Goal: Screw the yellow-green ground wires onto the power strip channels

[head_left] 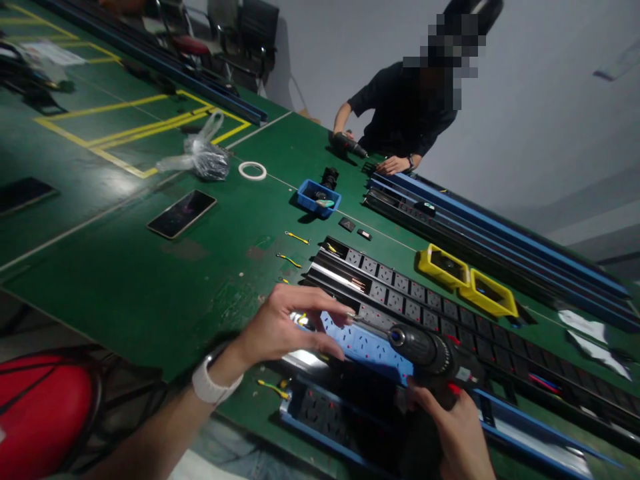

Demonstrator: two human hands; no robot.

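Note:
My right hand [457,427] is wrapped round the grip of a black power drill [425,350], whose long bit points left. At the bit's tip, the thumb and fingers of my left hand [295,323] are curved with a gap between them; whether they pinch something small is too small to tell. Under the bit lies a blue socket strip [367,347]. Beyond it are black socket strips [410,287] in long rails, and nearer me is a blue rail [320,417] with black sockets. Short yellow-green wires [289,260] lie by the rail ends.
Yellow bins [487,293] and a blue bin [319,199] stand beyond the strips. A phone [181,213], a tape ring [253,171] and a plastic bag [207,157] lie left. Across the table, a person [400,110] holds another drill. A red chair [45,413] is at lower left.

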